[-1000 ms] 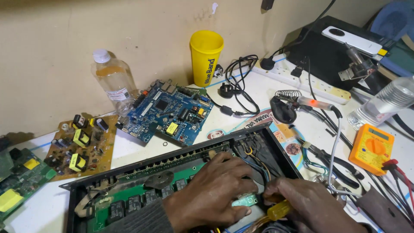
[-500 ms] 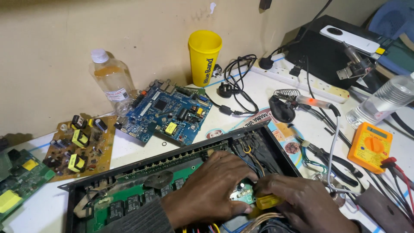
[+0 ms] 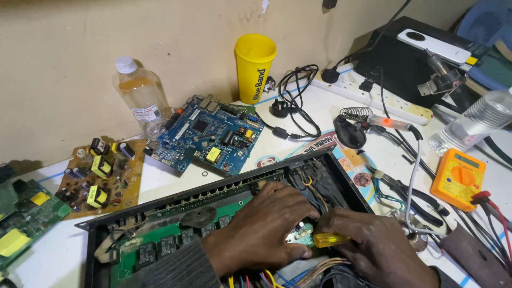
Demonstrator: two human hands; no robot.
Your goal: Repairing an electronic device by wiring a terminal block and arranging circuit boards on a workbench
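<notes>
Right hand (image 3: 378, 248) gripped a yellow-handled screwdriver (image 3: 330, 239) inside the open black metal chassis (image 3: 213, 200), left hand (image 3: 261, 229) pressed flat beside it, tall yellow plastic cup (image 3: 255, 66) with blue vertical lettering behind, white-labelled clear plastic bottle (image 3: 140, 96) at the wall.

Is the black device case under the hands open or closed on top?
Open. The black case has no top cover, so its green circuit board and wires are visible, and both hands reach inside.

Electronics repair workshop, circuit boards (image 3: 209, 134), multimeter (image 3: 457, 178)
</notes>
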